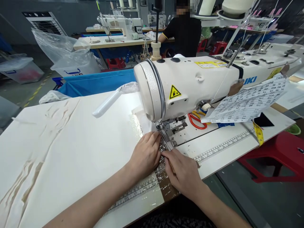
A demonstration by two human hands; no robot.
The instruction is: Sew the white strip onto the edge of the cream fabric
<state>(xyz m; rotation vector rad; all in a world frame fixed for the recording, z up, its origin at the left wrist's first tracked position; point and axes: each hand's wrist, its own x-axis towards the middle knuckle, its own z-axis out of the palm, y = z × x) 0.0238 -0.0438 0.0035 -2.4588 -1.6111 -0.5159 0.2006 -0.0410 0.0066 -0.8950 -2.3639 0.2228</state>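
Note:
A white sewing machine (185, 85) stands over the table, its needle area just beyond my hands. My left hand (147, 150) is closed, its fingertips pressed together beside the metal guide (167, 142) in front of the needle; whatever it pinches is too small to make out. Just to the right, my right hand (181, 167) is closed too, thumb and fingers together near the same guide, and what they hold is hidden. White fabric (144, 122) lies by the needle, left of the presser parts. Clear shiny tape (162, 161) covers the table edge between my hands.
Pale fabric pieces (33, 171) lie on the table's left side. Red-handled scissors (197, 122), a written paper sheet (247, 101) and a yellow measuring tape (258, 133) are at right. A red stool (277, 155) stands right of the table. Beyond sits a person (186, 31).

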